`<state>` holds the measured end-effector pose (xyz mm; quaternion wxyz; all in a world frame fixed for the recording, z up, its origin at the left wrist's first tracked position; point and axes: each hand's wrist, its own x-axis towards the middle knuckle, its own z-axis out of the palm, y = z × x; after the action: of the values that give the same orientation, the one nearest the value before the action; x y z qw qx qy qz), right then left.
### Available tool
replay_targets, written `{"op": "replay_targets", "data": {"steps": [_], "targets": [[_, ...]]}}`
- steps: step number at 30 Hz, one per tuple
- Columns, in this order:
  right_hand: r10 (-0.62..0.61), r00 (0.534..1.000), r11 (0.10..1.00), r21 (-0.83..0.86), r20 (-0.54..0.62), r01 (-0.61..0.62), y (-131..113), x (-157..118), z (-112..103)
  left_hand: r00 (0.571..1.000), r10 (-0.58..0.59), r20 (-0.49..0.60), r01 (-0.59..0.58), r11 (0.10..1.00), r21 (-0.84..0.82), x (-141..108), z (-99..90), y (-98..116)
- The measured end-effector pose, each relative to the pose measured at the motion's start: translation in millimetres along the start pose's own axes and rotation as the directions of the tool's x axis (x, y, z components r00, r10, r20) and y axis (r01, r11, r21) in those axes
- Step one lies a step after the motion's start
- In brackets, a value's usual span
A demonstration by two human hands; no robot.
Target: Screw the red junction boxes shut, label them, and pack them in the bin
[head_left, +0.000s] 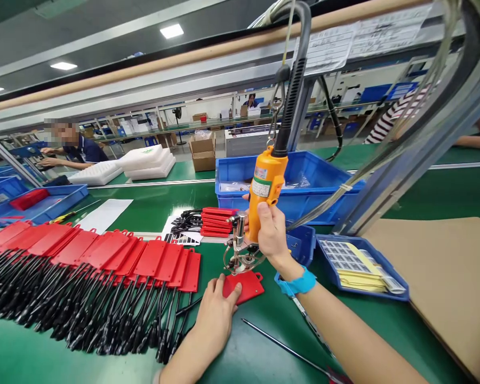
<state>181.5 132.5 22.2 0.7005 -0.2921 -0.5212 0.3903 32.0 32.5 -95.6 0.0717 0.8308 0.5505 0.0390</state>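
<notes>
My right hand (271, 229) is wrapped around an orange electric screwdriver (262, 184), which hangs upright from a hook and a thick black cable. Its metal tip assembly (238, 246) is just above a flat red plastic case (246, 285) on the green bench; I cannot tell whether it touches. My left hand (218, 312) holds this case down, thumb and fingers at its near left side. A black cable (189, 306) emerges on the left of that hand. To the left, many similar red cases (150, 258) with black cables lie in an overlapping row.
A long screwdriver (284, 346) lies near my right forearm. Behind the tool are a large blue bin (232, 200) and a stack of red pieces (216, 221). A blue tray (384, 290) holds label sheets; cardboard (436, 261) lies at right. A co-worker (82, 146) sits across the bench.
</notes>
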Motion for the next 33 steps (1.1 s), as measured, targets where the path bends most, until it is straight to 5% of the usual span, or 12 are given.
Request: {"op": "replay_targets", "data": {"steps": [16,19,27,33], "targets": [[-0.028,0.999,0.996,-0.080,0.043,0.032,28.1,-10.6,10.4,1.000,0.010,-0.025,-0.011,0.999,-0.041,-0.1,-2.1,-2.1],[-0.054,0.998,0.996,-0.062,0.027,0.056,14.8,-13.0,10.5,0.998,0.031,-0.063,-0.032,0.999,-0.021,-0.3,-0.8,-3.4],[-0.158,0.987,0.987,0.000,-0.031,0.159,-66.7,10.2,24.3,0.984,0.087,-0.154,-0.088,0.996,0.003,14.7,18.0,3.9],[-0.047,0.999,0.999,0.002,-0.004,0.047,-39.1,0.6,35.3,0.987,0.010,-0.162,-0.004,0.999,0.043,9.7,26.9,3.0]]}}
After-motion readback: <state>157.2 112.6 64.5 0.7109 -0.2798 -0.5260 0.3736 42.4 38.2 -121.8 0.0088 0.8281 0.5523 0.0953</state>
